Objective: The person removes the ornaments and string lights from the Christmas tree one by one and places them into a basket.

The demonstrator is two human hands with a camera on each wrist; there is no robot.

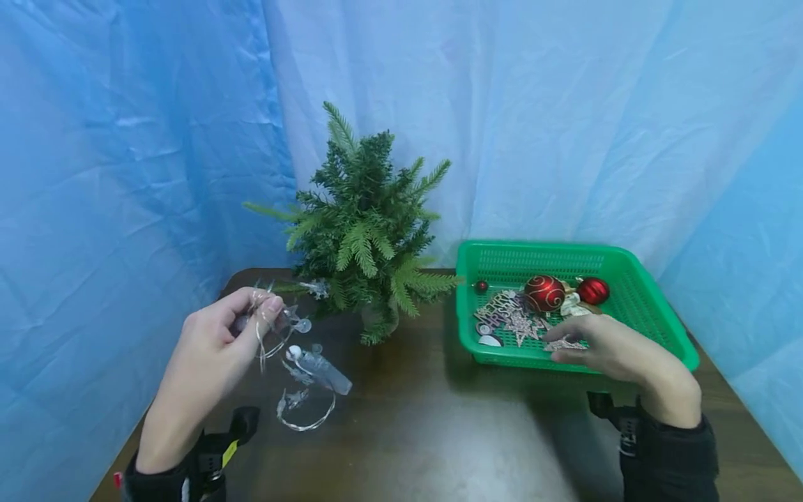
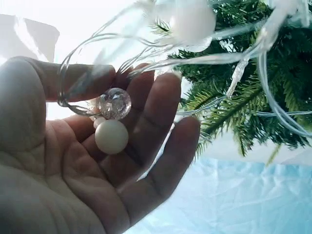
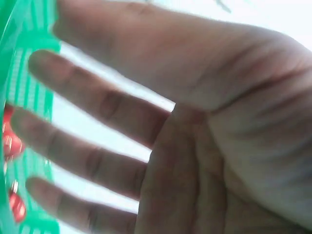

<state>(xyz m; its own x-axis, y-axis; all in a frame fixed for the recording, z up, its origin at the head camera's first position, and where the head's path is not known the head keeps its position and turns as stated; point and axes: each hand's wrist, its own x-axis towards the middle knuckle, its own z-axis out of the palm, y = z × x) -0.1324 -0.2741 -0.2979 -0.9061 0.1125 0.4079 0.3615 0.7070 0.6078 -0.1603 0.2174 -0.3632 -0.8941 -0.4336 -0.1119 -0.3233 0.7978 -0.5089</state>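
Note:
My left hand (image 1: 219,341) pinches the wire of a string of lights (image 1: 271,341) between thumb and fingers, left of a small artificial Christmas tree (image 1: 370,223). Clear and white bulbs (image 2: 112,136) hang against the fingers in the left wrist view. More of the string lies on the table beside a translucent battery case (image 1: 323,369). One clear light rests by a low left branch. My right hand (image 1: 615,348) is over the near edge of a green basket (image 1: 659,307), its fingers extended and spread with nothing between them in the right wrist view.
In the basket lie red baubles (image 1: 544,293), a small red ball (image 1: 481,286), glittery stars (image 1: 522,325) and a "Merry Christmas" sign (image 1: 495,311). Blue curtains (image 1: 533,125) surround the dark wooden table (image 1: 426,432) at the back and sides.

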